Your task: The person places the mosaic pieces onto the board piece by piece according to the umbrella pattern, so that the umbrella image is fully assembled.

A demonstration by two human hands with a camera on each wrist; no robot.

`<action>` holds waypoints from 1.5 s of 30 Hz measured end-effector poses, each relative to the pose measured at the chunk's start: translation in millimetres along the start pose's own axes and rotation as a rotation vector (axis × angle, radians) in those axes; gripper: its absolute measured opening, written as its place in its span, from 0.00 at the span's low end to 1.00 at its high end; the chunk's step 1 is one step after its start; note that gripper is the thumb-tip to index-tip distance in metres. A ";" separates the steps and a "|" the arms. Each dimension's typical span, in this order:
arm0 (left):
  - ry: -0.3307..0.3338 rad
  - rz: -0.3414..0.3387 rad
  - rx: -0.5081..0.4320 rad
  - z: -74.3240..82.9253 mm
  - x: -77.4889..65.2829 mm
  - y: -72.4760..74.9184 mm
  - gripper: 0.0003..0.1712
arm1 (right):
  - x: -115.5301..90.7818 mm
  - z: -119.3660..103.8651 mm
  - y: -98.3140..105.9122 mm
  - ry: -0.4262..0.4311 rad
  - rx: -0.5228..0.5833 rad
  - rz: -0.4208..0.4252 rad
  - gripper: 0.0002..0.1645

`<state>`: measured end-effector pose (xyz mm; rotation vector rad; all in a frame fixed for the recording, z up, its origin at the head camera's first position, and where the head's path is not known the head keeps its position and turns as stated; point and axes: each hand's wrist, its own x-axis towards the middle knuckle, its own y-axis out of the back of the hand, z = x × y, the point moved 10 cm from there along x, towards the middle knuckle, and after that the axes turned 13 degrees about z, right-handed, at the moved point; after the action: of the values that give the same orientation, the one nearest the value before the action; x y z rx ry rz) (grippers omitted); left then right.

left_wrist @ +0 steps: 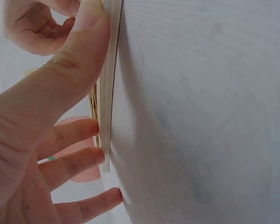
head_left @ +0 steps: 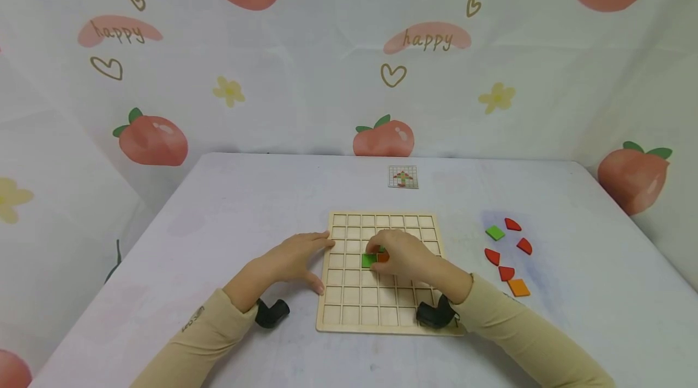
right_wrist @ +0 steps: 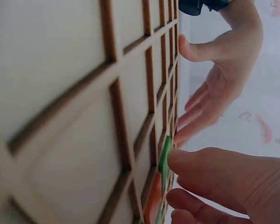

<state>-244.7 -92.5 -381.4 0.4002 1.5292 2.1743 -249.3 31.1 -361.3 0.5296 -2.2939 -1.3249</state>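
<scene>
A wooden grid board point(head_left: 351, 314) lies on the table in front of me. My left hand point(head_left: 286, 264) rests against its left edge, thumb and fingers spread; in the left wrist view the thumb point(left_wrist: 79, 60) presses the board's side. Over the middle of the grid, my right hand point(head_left: 406, 254) pinches a green square tile point(head_left: 368, 260) with curled fingers. The right wrist view has this green tile point(right_wrist: 164, 161) at the thumb tip, slightly raised from its cell. Beside it an orange tile point(head_left: 382, 257) sits in the grid, with another green piece partly hidden by the fingers.
Right of the board lie several red quarter-round tiles point(head_left: 492, 256), a green square tile point(head_left: 495, 233) and an orange square tile point(head_left: 518, 288). A small card with a coloured grid pattern point(head_left: 403, 177) lies behind the board. Black wrist cameras point(head_left: 436, 313) are on both wrists.
</scene>
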 end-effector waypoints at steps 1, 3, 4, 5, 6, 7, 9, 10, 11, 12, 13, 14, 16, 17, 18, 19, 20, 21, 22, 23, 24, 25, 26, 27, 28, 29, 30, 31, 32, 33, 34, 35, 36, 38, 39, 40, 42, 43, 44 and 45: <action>-0.001 0.001 0.001 0.1 0.1 0.0 0.52 | -0.5 0.9 2.3 0.001 -0.001 0.010 0.11; -0.005 0.003 0.003 0.8 0.4 0.3 0.52 | -2.0 4.0 7.8 0.002 -0.002 0.029 0.12; -0.007 0.004 0.006 0.8 0.5 0.4 0.52 | -2.9 6.6 10.8 -0.004 0.000 0.038 0.13; -0.012 0.007 0.010 1.3 0.5 0.6 0.53 | -4.0 10.0 14.0 -0.016 0.003 0.046 0.13; -0.015 0.009 0.013 1.7 0.6 0.8 0.53 | -5.1 13.4 17.6 -0.025 0.007 0.055 0.14; -0.019 0.011 0.016 1.9 0.6 0.8 0.53 | -6.4 18.1 20.9 -0.046 0.013 0.060 0.14; -0.022 0.013 0.018 2.0 0.5 1.1 0.53 | -10.0 27.3 28.3 -0.075 0.033 0.072 0.13; -0.024 0.014 0.020 2.0 0.6 1.0 0.53 | -12.2 32.5 32.2 -0.092 0.042 0.079 0.13; -0.025 0.015 0.019 2.0 0.5 0.9 0.53 | -14.3 37.6 36.5 -0.107 0.049 0.087 0.13; -0.026 0.016 0.017 2.1 0.5 1.0 0.53 | -16.5 42.9 40.7 -0.120 0.054 0.094 0.13; -0.026 0.016 0.016 2.0 0.5 0.8 0.53 | -18.6 49.2 44.6 -0.140 0.055 0.099 0.13; -0.025 0.016 0.014 2.0 0.5 0.7 0.53 | -20.8 55.1 49.1 -0.150 0.048 0.109 0.13; -0.025 0.016 0.011 2.0 0.4 0.4 0.53 | -25.2 68.5 58.3 -0.190 0.026 0.131 0.14; -0.024 0.016 0.009 2.0 0.4 0.2 0.53 | -27.3 75.1 63.6 -0.203 0.013 0.146 0.15; -0.023 0.015 0.008 1.9 0.3 0.0 0.53 | -29.9 81.9 69.0 -0.217 0.004 0.160 0.15; -0.023 0.015 0.009 1.8 0.3 -0.2 0.53 | -32.4 88.2 75.0 -0.228 -0.004 0.177 0.15; -0.023 0.015 0.008 1.9 0.3 -0.2 0.53 | -35.5 94.7 81.0 -0.239 -0.011 0.193 0.15; -0.022 0.015 0.009 1.8 0.3 -0.4 0.53 | -38.4 100.9 87.2 -0.250 -0.015 0.209 0.16; -0.020 0.016 0.011 1.5 0.4 -0.4 0.53 | -40.9 106.5 93.4 -0.253 -0.018 0.224 0.16; -0.020 0.016 0.012 1.6 0.3 -0.5 0.53 | -43.9 113.4 98.9 -0.268 -0.023 0.233 0.16; -0.020 0.016 0.015 1.6 0.3 -0.8 0.53 | -46.6 119.7 104.2 -0.282 -0.026 0.240 0.16; -0.020 0.016 0.015 1.7 0.3 -0.7 0.53 | -49.4 126.6 109.3 -0.298 -0.033 0.246 0.17; -0.019 0.016 0.014 1.8 0.2 -0.6 0.53 | -52.2 134.1 113.8 -0.315 -0.039 0.249 0.18; -0.017 0.015 0.014 1.7 0.1 -0.6 0.53 | -55.0 140.9 118.2 -0.330 -0.042 0.253 0.18; -0.016 0.015 0.014 1.8 0.1 -0.6 0.53 | -58.0 148.0 122.0 -0.344 -0.047 0.253 0.19; -0.016 0.014 0.012 2.0 -0.1 -0.9 0.53 | -61.1 155.0 125.3 -0.358 -0.051 0.253 0.20; -0.013 0.013 0.011 2.0 -0.1 -0.9 0.53 | -64.3 161.7 128.3 -0.374 -0.049 0.251 0.20; -0.010 0.012 0.009 1.8 0.0 -0.7 0.53 | -67.6 168.4 131.1 -0.387 -0.052 0.249 0.21; -0.009 0.010 0.009 1.9 0.0 -0.8 0.52 | -70.6 174.5 133.5 -0.400 -0.053 0.246 0.21; -0.009 0.008 0.010 2.0 -0.1 -0.9 0.52 | -73.6 180.5 135.5 -0.413 -0.054 0.242 0.22; -0.009 0.007 0.012 2.1 -0.1 -0.9 0.52 | -76.5 186.5 137.2 -0.428 -0.056 0.236 0.23; -0.009 0.006 0.013 2.3 -0.2 -0.7 0.52 | -79.2 192.2 138.7 -0.442 -0.056 0.230 0.24; -0.009 0.005 0.014 2.4 -0.3 -0.3 0.52 | -81.7 197.7 139.9 -0.459 -0.059 0.223 0.24; -0.011 0.004 0.017 3.0 -0.7 0.1 0.53 | -86.1 207.6 141.2 -0.489 -0.067 0.205 0.26; -0.011 0.003 0.018 3.0 -0.8 0.2 0.53 | -88.1 211.9 141.4 -0.504 -0.069 0.195 0.27; -0.011 0.002 0.019 3.1 -0.9 0.3 0.53 | -90.0 215.6 141.5 -0.517 -0.071 0.185 0.27; -0.012 0.001 0.019 3.1 -0.9 0.4 0.53 | -93.3 222.0 140.5 -0.542 -0.070 0.164 0.28; -0.014 0.001 0.019 3.2 -0.9 0.3 0.53 | -95.0 224.8 139.4 -0.556 -0.067 0.150 0.28; -0.013 0.000 0.020 2.9 -0.9 0.4 0.53 | -96.6 227.5 138.2 -0.570 -0.063 0.135 0.29; -0.013 0.000 0.020 2.7 -0.9 0.5 0.53 | -97.9 229.8 136.8 -0.579 -0.061 0.122 0.29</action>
<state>-242.8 -90.9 -380.0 0.4199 1.5452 2.1536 -307.9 309.8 -361.5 -0.0313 -2.6638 -1.6393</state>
